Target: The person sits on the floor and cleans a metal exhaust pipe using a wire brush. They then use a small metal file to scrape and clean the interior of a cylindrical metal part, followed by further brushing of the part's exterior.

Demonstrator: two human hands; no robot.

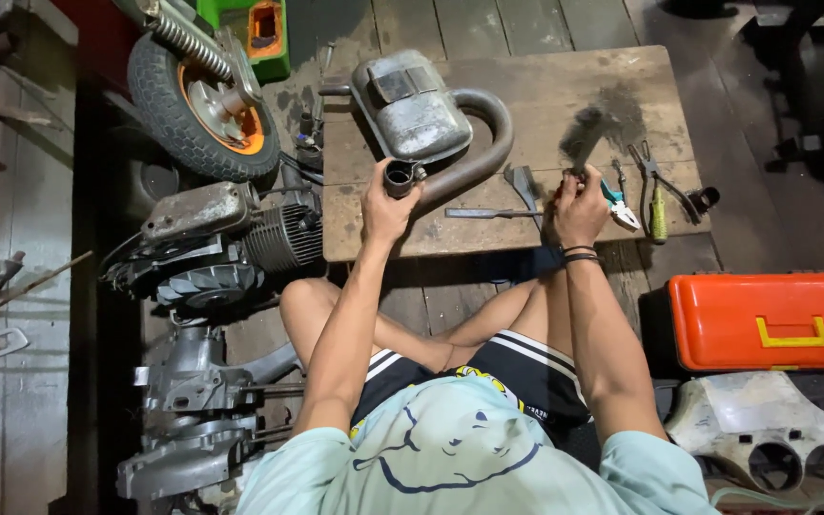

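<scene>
Muffler (414,114): grey, dented metal box with a curved pipe (488,133); lies on the far left part of the surface (565,81).
Left hand (388,205): grip closed around the pipe's open end at the near edge of the surface.
Right hand (579,205): grip closed on a brush (588,133); bristles blurred, dark, over a sooty patch on the wood, right of the muffler.
Wrist: dark bands on the right one.
Tools: scraper (524,181) and flat bar (488,213) between the hands; pliers (619,202), a yellow-handled tool (658,212) just right of the right hand.
Left floor: engine (231,238), wheel (202,95) with orange hub.
Right floor: orange toolbox (770,319), near.
Person: seated cross-legged, near side of the surface.
</scene>
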